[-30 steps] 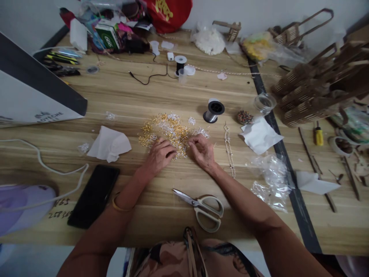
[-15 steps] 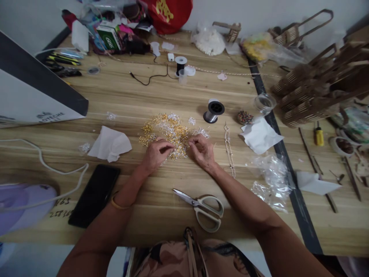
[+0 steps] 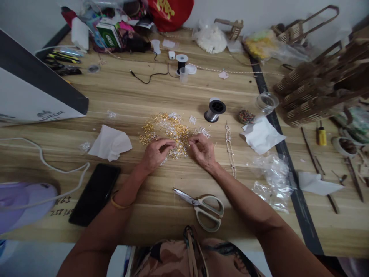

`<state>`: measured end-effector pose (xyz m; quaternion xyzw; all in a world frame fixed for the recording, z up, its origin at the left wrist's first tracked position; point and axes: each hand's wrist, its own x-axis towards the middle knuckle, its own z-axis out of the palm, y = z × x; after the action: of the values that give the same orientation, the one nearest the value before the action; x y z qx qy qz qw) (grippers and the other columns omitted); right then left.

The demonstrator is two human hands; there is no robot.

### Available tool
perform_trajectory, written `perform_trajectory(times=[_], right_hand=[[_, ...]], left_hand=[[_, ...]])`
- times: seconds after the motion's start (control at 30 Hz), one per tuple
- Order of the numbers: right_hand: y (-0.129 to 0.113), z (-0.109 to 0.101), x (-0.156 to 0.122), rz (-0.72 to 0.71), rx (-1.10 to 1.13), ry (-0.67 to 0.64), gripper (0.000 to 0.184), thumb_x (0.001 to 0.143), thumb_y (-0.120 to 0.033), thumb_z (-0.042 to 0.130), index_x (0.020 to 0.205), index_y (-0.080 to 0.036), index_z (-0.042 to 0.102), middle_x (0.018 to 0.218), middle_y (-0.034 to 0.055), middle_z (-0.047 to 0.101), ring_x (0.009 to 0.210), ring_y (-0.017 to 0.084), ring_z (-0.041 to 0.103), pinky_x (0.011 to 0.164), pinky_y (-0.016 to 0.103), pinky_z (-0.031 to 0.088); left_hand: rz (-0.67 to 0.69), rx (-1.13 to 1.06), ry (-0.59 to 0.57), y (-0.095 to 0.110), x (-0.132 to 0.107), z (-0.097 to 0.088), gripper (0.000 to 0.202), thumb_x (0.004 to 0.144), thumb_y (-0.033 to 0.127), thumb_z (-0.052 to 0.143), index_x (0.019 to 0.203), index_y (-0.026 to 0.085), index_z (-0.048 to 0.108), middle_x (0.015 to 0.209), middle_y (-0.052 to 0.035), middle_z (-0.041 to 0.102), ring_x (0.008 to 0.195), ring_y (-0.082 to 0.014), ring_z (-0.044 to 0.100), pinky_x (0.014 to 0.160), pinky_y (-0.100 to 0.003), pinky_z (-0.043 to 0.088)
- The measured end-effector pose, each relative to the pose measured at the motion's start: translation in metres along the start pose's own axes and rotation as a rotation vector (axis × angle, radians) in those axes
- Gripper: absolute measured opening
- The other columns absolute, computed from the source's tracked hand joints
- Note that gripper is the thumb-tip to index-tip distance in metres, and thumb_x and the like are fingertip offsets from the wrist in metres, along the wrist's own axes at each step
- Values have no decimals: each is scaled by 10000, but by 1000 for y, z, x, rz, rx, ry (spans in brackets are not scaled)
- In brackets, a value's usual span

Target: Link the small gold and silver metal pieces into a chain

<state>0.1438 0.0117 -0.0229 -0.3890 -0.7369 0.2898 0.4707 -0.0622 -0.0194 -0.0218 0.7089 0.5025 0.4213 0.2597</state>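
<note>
A loose pile of small gold and silver beads (image 3: 180, 132) lies mid-table. At its left front edge, my left hand (image 3: 156, 153) has thumb and forefinger pinched together; whatever is between them is too small to make out. On the opposite side my right hand (image 3: 202, 151) is also closed in a pinch at the pile's edge, its contents hidden. Behind the right fingers lie thin silver pins (image 3: 205, 132). A beaded chain (image 3: 230, 152) stretches over the wood to the right of that hand. Scissors (image 3: 201, 207) with pale handles rest between my forearms.
A spool of silver wire (image 3: 215, 110) stands behind the pile. White paper (image 3: 111, 142) and a black phone (image 3: 94, 194) lie left. To the right are a clear jar (image 3: 265, 104), crumpled plastic bags (image 3: 273, 177) and brown slatted pieces (image 3: 305, 92). A white box (image 3: 37, 96) juts in from the left.
Both hands keep nearly the same pinched pose at the pile. The view has shifted very slightly; nothing else has visibly moved.
</note>
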Motion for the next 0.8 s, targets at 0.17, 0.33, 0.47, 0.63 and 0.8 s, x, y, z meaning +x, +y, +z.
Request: perform_trajectory(times=[0.17, 0.33, 0.47, 0.63, 0.8], right_hand=[[0, -1, 0, -1, -9, -10, 153, 907, -298, 536, 809, -201, 603, 765, 26, 609, 726, 160, 563, 684, 323, 464], [1, 0, 0, -6, -8, -17, 145, 899, -282, 537, 799, -199, 603, 757, 25, 601, 724, 161, 559, 685, 323, 456], [1, 0, 0, -8, -7, -7, 125, 891, -258, 538, 803, -199, 604, 768, 26, 612, 732, 161, 565, 691, 323, 457], [0, 0, 0, 4, -19, -14, 129, 893, -261, 531, 806, -196, 603, 775, 28, 611, 737, 161, 562, 704, 325, 457], [1, 0, 0, -2, -19, -14, 132, 893, -266, 532, 806, -197, 603, 775, 29, 611, 739, 164, 568, 702, 328, 458]], left_hand=[[110, 136, 15, -3, 3, -3, 55, 823, 209, 665, 820, 174, 707, 768, -46, 711, 759, -172, 617, 756, -342, 489], [175, 291, -60, -5, 1, 0, 112, 781, 273, 726, 827, 171, 717, 772, -52, 663, 843, -204, 552, 776, -351, 468], [216, 358, -140, -3, -1, 4, 102, 849, 243, 644, 851, 166, 712, 798, -56, 641, 886, -212, 523, 825, -366, 457], [178, 302, -111, -2, 0, 4, 96, 866, 185, 602, 838, 161, 690, 807, -55, 665, 866, -202, 534, 817, -353, 460], [117, 282, -56, -5, 0, 2, 136, 887, 218, 576, 847, 168, 696, 803, -57, 673, 846, -196, 549, 805, -353, 461]])
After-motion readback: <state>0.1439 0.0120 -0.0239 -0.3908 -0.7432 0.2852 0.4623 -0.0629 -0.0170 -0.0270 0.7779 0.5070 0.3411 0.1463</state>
